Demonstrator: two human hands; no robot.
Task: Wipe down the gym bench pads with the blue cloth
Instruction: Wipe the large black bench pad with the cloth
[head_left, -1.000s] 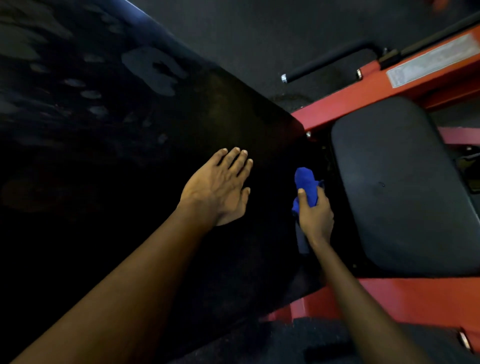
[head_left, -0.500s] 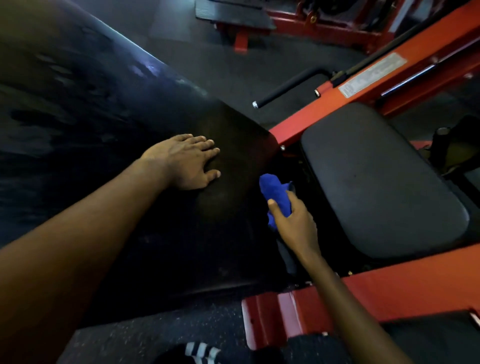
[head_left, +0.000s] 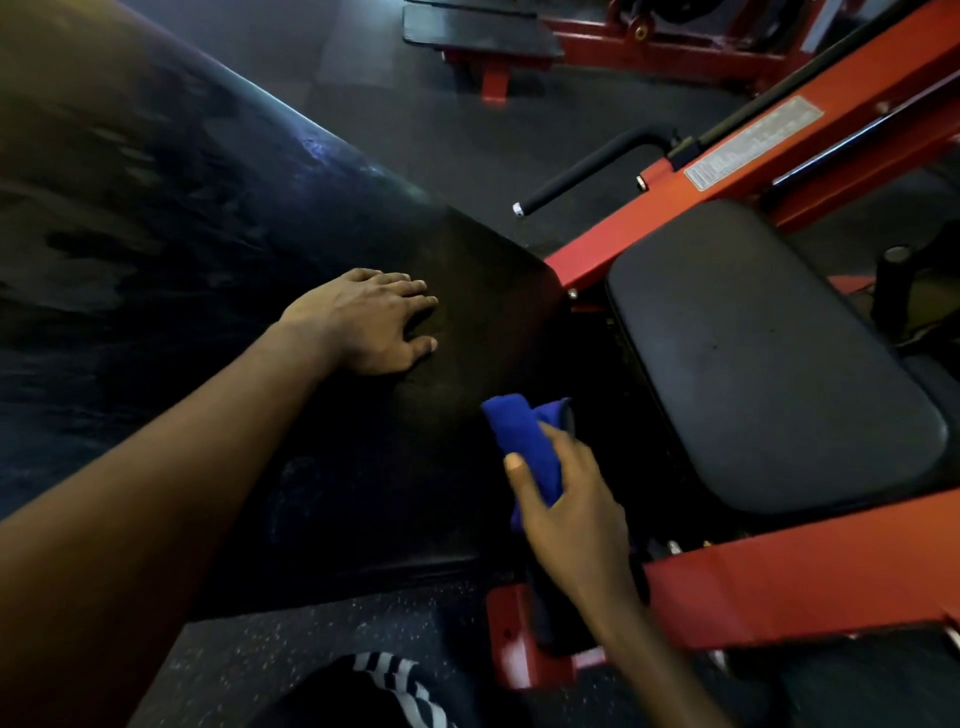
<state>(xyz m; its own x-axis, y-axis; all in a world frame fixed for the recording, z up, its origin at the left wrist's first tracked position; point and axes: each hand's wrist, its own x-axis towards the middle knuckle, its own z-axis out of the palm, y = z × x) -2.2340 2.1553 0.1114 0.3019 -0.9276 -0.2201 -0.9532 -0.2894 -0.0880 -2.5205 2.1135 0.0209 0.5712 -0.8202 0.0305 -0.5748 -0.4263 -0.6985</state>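
The left hand (head_left: 369, 322) is lying flat, fingers straight and released, on the lower part of the large, glossy black vinyl back pad (head_left: 249, 223). The right hand (head_left: 571, 509) is grasping the rolled-up blue cloth (head_left: 524, 436), with the thumb pressing along its side. The cloth is hanging over the dark gap between the back pad's lower corner and the smaller matte black cushioned seat pad (head_left: 753, 364). Whether it is touching either pad cannot be told.

Several things are looking risky from here:

- **Poor contact:** The cloth is bunched tight, so probably only a narrow face is going to meet the vinyl, and strokes may leave unwiped bands.
- **Snagging:** In that gap the cloth is sitting near the bolts of the red painted steel frame (head_left: 779, 587) and could catch or slip out of the fingers.
- **Missed patch and slipping:** The bracing palm is covering a patch that could be missed or printed on. It may also slide, since the pad is showing pale smears higher up.
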